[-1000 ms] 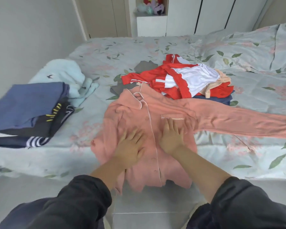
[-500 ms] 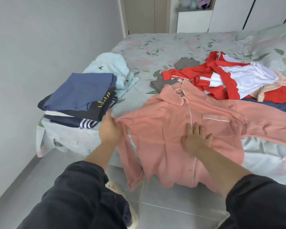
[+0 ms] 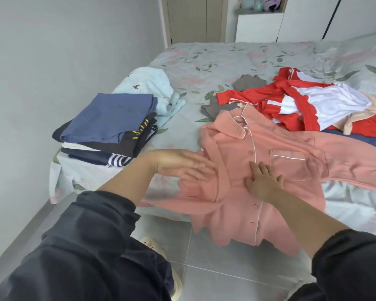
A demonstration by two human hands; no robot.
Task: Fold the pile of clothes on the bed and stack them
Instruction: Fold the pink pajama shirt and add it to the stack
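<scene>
Pink button shirt (image 3: 289, 168) is spread face up at the near edge of the bed (image 3: 226, 59), with its hem hung over the side. Right hand (image 3: 264, 183) is pressed flat on the shirt front, fingers straight, just beside the button line and below the chest pocket. Left hand (image 3: 182, 168), blurred, is held flat with straight fingers over the shirt's folded-in side. Folded stack (image 3: 111, 118) is noted beyond the left hand, and the unfolded red and white pile (image 3: 326, 103) beyond the right hand.

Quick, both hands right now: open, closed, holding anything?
Left hand: open, fingers straight, over the pink shirt's folded side.
Right hand: open, pressed flat on the shirt front.
</scene>
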